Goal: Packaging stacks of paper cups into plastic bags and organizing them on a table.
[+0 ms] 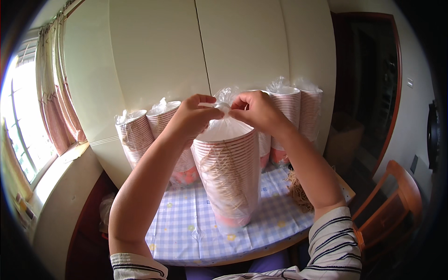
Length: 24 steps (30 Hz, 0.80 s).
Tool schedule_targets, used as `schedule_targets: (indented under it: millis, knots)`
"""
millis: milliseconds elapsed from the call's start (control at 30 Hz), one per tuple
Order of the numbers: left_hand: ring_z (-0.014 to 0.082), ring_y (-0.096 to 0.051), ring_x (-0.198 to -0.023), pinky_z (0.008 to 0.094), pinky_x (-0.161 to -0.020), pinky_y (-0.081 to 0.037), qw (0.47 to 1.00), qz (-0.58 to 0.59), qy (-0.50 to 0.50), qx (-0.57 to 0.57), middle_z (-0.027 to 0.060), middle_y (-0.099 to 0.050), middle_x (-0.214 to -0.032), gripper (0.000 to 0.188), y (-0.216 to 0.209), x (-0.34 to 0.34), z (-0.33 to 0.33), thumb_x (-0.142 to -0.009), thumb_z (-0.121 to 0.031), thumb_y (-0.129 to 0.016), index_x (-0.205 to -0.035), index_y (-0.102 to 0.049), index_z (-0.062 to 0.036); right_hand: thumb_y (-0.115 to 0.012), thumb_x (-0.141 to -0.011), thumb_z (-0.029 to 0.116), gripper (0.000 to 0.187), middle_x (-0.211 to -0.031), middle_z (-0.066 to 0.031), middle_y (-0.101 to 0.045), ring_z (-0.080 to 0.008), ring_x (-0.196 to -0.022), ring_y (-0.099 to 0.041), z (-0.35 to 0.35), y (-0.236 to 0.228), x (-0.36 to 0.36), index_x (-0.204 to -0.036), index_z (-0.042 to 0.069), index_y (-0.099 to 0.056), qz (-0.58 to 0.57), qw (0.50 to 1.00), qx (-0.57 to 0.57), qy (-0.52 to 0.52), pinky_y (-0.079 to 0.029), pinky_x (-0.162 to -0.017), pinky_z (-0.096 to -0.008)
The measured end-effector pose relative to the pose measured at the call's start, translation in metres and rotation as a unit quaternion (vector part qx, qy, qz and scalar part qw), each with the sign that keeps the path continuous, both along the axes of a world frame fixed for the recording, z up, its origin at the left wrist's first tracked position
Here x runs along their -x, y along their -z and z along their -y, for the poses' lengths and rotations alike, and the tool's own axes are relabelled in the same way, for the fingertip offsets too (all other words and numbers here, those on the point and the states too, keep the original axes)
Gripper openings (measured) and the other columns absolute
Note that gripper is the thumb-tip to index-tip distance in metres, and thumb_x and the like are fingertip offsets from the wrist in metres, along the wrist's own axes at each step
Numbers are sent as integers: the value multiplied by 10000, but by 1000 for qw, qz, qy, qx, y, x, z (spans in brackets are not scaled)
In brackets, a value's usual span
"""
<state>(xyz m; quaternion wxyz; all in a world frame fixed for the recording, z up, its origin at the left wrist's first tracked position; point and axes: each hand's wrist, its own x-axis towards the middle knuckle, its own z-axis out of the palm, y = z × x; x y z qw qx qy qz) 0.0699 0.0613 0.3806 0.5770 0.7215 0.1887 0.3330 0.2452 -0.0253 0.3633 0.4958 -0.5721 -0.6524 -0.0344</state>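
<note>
A tall stack of nested paper tubs [224,172], white with pinkish rims, stands upright before me inside a clear plastic bag [228,128]. The bag's neck is bunched above the top tub. My left hand [198,114] pinches that neck from the left, its thumb pointing inward and its index finger raised. From the other side my right hand [254,107] also closes on the neck, thumb and fingertips together. A small pale, shiny bit shows between the two thumbs; I cannot tell whether it is twisted plastic or a tie. The bag's loose end sticks up behind my fingers.
More bagged tub stacks line the back, such as one at left [133,135] and one at right [284,105], against a cream cabinet [242,42]. A bundle of tan strands [298,191] lies on the checked tablecloth [182,224]. A wooden chair [396,200] stands at right.
</note>
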Motion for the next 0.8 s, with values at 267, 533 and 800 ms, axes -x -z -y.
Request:
schedule_targets:
  millis: [267,533,800]
  knots:
    - [216,-645,-897,324,-791,-509,907,-85,-156,-383,167,-655,-935,567,-9,-15,-5,-704,-154,-744,-1188,-518,36,-757,-714,146,631,-1247,-131,-542,-321,-1214,-468,-12,3,5,-1276,67,-481,324,925,-196,23,-337,-1057,-433]
    - [247,-666,-875,325,-780,-535,922,-63,-183,-336,195,-663,-935,721,-25,-13,10,-679,-122,-723,-1296,-403,73,-699,-765,182,337,-895,-106,-641,-296,-938,-607,-41,0,10,-1026,26,-552,309,934,-167,64,-390,-971,-461]
    - [192,-652,-863,307,-799,-513,925,-33,-162,-341,158,-672,-892,667,-14,-14,-2,-725,-116,-713,-1302,-408,20,-568,-813,182,153,-752,-161,-646,-321,-796,-633,-54,4,14,-839,31,-572,288,949,-80,103,-458,-804,-452]
